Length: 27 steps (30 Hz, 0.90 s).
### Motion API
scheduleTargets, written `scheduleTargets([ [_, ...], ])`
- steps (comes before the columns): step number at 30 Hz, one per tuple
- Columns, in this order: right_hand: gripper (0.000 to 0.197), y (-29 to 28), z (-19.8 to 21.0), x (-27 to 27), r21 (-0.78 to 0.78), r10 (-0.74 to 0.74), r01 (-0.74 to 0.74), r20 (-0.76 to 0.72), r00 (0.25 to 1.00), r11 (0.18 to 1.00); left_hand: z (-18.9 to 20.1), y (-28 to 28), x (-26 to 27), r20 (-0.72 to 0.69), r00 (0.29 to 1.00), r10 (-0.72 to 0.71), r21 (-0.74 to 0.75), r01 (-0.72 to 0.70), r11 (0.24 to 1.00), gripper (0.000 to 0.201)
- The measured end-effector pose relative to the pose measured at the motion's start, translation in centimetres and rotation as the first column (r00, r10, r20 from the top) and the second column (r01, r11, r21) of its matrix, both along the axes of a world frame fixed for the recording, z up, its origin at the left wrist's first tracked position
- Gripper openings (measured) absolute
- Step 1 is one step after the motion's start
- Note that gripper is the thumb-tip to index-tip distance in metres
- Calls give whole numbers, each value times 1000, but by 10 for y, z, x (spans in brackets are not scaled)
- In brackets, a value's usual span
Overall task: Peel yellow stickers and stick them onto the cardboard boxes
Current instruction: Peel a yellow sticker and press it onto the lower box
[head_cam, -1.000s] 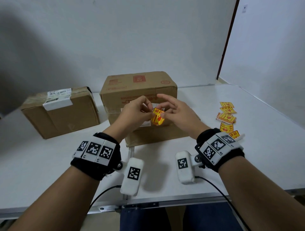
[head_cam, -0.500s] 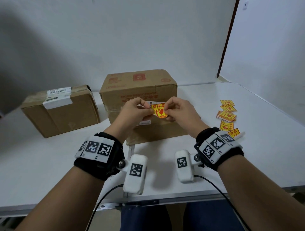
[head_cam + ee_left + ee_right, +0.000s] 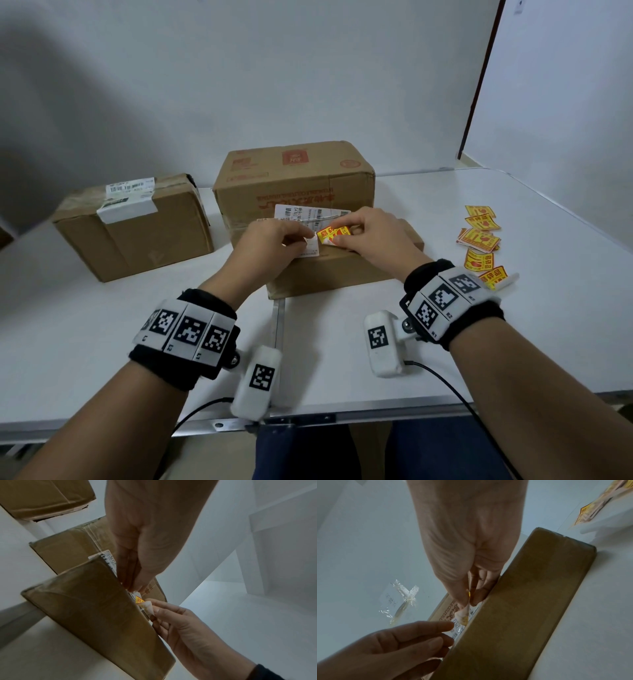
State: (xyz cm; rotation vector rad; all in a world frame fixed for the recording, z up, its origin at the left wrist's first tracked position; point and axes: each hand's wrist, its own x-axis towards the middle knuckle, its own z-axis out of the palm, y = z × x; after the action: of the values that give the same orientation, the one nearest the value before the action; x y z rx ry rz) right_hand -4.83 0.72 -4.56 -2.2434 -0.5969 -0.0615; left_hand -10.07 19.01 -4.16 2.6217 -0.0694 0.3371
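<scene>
Both my hands are over the low box (image 3: 342, 270), the front one of the two stacked-looking boxes in the middle of the table (image 3: 479, 325). Right hand (image 3: 376, 236) pinches the sticker (image 3: 332, 234) between thumb and fingers; its yellow-red face is up, and the white underside curls near my fingertips in the left wrist view (image 3: 147, 606). Sticker sits right at the box top, by the white shipping label (image 3: 308, 216). Can't tell if it's touching the cardboard yet. Left hand (image 3: 274, 240) has fingers curled, tips down on the label edge just left of the sticker; whether it's pinching anything I can't tell.

Tall box (image 3: 294, 178) stands directly behind the low one. Third box (image 3: 137, 226) with its own label is off to the left, apart. Spare stickers (image 3: 479, 236) are scattered on the table to my right, near the right wrist. Right wrist view shows a scrap of clear tape (image 3: 402, 601) on the table.
</scene>
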Motion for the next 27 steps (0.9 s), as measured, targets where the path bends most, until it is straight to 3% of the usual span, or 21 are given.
scheduleTargets([
  [7, 35, 1, -4, -1, -56, -62, 64, 45, 997, 996, -1, -4, 2, 15, 1000, 11, 100, -12, 995, 30],
  [17, 37, 8, -7, -6, -25, -83, 85, 54, 995, 996, -6, -8, 8, 27, 1000, -12, 105, 9, 994, 29],
  [27, 34, 12, -8, -7, -51, -90, 93, 57, 994, 994, -11, -17, 12, 81, 995, -62, 122, 52, 991, 16],
])
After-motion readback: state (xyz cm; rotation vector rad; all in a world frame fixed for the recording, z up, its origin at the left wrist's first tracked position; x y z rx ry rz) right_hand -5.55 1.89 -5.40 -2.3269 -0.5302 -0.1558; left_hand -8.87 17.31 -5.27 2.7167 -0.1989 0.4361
